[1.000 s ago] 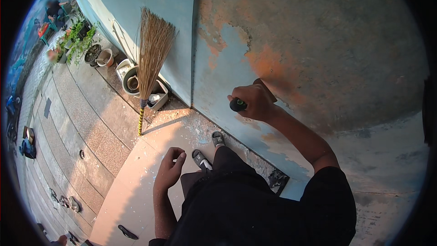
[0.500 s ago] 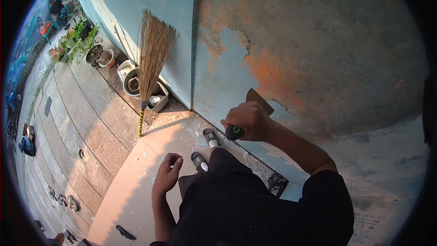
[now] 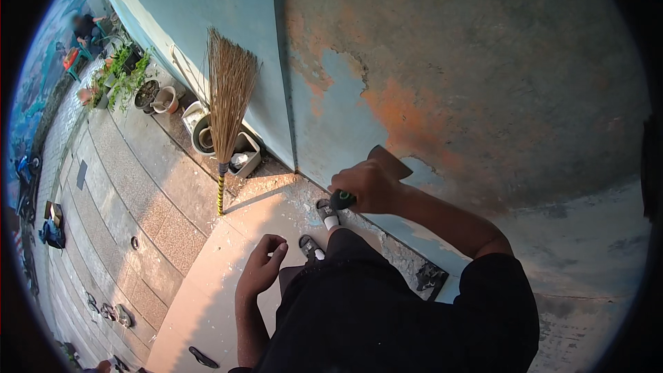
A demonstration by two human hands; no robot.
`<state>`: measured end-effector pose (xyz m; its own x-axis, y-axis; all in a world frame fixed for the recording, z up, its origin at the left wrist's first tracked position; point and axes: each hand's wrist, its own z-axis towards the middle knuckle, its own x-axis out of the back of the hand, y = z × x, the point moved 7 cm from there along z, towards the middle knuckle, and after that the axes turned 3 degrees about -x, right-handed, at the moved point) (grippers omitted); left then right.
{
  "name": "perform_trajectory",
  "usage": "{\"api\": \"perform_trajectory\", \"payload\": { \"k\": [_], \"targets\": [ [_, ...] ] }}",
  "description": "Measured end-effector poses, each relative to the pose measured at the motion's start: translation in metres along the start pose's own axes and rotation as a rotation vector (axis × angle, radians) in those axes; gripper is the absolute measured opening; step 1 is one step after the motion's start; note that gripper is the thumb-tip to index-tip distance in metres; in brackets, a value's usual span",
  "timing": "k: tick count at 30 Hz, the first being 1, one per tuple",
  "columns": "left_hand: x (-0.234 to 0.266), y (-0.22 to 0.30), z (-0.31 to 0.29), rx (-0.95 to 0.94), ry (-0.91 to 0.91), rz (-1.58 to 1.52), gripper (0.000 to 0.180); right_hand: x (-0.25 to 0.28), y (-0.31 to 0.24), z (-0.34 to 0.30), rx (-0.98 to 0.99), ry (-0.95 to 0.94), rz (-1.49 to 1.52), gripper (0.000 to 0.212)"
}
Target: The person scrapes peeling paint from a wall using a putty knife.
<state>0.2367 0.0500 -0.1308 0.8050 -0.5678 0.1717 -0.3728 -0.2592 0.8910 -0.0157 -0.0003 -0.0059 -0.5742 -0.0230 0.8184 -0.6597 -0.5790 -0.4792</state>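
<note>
My right hand point(image 3: 371, 186) is wrapped round a scraper point(image 3: 390, 163) with a broad flat blade and a dark handle with green on its end. The blade lies over the wall point(image 3: 345, 114), beside a ragged edge of light blue paint; whether it touches cannot be told. Around it the wall shows orange patches and bare grey-brown plaster. My left hand point(image 3: 262, 264) hangs low beside my leg, empty, with its fingers loosely curled and the thumb apart from them.
A stick broom point(image 3: 231, 90) leans bristles-up by the wall corner, next to tubs point(image 3: 246, 155) and potted plants point(image 3: 131, 72). Paint flakes litter the ledge by my sandals point(image 3: 312, 246). A loose flip-flop point(image 3: 203, 357) lies lower left. A person point(image 3: 87, 30) sits far left.
The view has shifted slightly. My right hand and the scraper appear a little lower and further left, still near the same paint edge. My left hand keeps its loose curl.
</note>
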Motion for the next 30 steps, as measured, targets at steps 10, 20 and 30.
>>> {"api": "perform_trajectory", "payload": {
  "k": [10, 20, 30],
  "targets": [
    [-0.011, 0.009, 0.006, 0.001, -0.025, -0.016, 0.027, 0.009, -0.033, 0.003, 0.118, 0.02, 0.09, 0.017],
    [-0.01, 0.016, 0.002, -0.057, -0.014, 0.005, 0.032, 0.017, -0.024, 0.006, 0.119, 0.004, 0.093, 0.015],
    [-0.002, 0.01, -0.009, -0.091, 0.031, 0.01, 0.032, 0.02, 0.021, 0.011, -0.101, 0.065, -0.099, 0.016]
  ]
}}
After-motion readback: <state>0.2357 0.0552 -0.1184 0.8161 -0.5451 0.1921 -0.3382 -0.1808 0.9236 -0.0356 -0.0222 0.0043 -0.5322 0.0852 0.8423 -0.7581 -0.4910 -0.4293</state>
